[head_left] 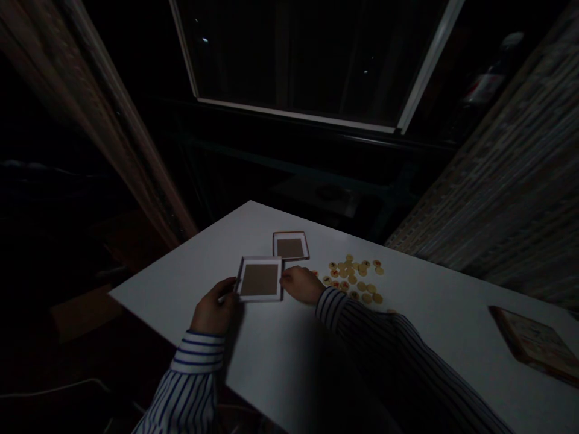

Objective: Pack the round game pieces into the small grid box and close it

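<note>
A shallow square box half with a white rim and brown inside [259, 279] lies on the white table [289, 355]. My left hand [213, 308] grips its left edge with curled fingers. My right hand [302, 284] pinches its right edge. Just behind it lies a second, smaller square box half with a dark rim [290, 246]. Several round yellow tokens [355, 279] with small marks are scattered to the right of my right hand. Both my sleeves are white with dark stripes.
A wooden board [536, 342] lies at the table's right edge. The room is dark. A window [312, 60] is ahead, a curtain [113, 120] hangs at the left and a brick wall [511, 181] runs along the right. The table's left edge [176, 247] slants away from me.
</note>
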The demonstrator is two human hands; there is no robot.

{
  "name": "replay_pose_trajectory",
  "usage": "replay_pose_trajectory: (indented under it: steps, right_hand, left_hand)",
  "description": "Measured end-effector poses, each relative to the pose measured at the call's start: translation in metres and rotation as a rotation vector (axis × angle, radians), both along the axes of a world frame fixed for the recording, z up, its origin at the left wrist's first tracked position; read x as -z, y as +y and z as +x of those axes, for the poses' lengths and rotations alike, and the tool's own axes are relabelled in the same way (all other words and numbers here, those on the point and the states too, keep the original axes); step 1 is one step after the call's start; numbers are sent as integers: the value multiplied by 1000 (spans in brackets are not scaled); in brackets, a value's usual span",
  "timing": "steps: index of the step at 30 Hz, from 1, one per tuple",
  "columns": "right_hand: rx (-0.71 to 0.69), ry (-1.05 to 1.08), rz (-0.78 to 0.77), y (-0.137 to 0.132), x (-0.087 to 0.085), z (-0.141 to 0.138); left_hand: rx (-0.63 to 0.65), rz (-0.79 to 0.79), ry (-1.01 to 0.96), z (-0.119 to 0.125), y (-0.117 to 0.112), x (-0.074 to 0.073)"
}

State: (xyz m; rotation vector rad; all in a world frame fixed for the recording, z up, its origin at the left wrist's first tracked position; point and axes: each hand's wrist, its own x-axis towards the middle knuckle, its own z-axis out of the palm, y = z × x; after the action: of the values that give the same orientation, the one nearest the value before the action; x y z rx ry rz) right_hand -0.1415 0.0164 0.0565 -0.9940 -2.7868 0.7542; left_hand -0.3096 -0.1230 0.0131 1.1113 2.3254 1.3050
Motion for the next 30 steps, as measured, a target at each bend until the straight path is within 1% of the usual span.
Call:
replay_pose_trajectory:
  steps: [4,8,12,17,21,25,30]
  right_hand:
    - [20,63,-9,-2,-8,7]
    - [73,163,-70,-2,-18,18]
    - [83,255,-135,0,-26,32]
    - [120,334,-139,4,-32,54]
    - [160,348,-167,7,-34,75]
    - [169,401,-190,9,-33,96]
    - [200,482,-194,11,-31,123]
  left_hand:
    - [-28,113,-66,9,1,-8]
    - [-34,181,-82,21,4,-19]
    - [5,213,-106,32,8,-30]
    - [63,246,-148,50,16,-41]
    - [134,263,-161,63,24,-41]
    - [201,276,-182,76,33,-39]
    - [271,294,-244,98,43,-42]
